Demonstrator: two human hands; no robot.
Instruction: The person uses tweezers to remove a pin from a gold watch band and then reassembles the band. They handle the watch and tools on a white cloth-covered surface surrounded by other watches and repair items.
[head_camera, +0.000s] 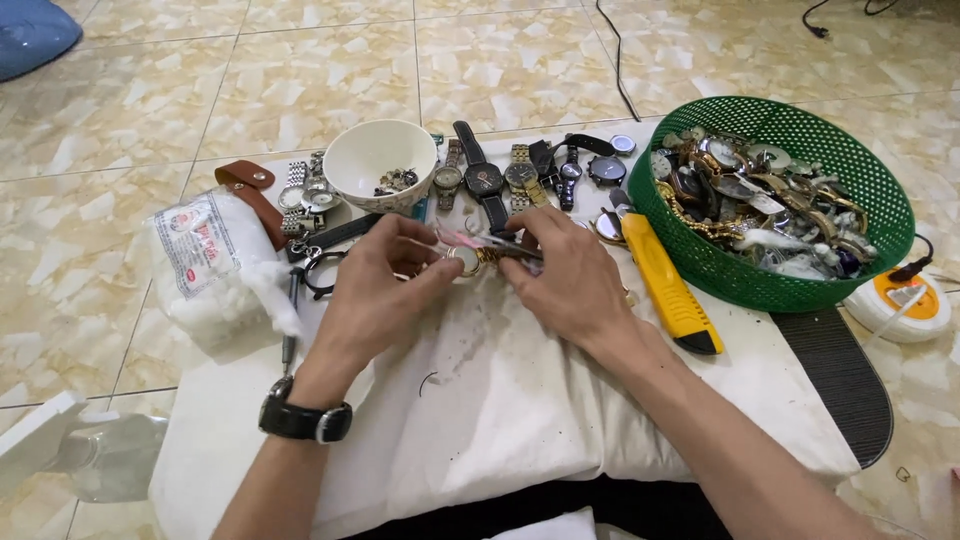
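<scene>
White cloth (520, 400): watches (500, 180), basket (700, 255) (green) nr hands (385, 290).

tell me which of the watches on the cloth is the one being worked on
The small gold-toned watch, pinched between the left hand and right hand. The other watches lie untouched in a row beside the white bowl.

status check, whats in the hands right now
Left hand pinches small gold watch. Right hand works a thin tool at it. White cloth underneath. Yellow utility knife beside the right wrist.
</scene>
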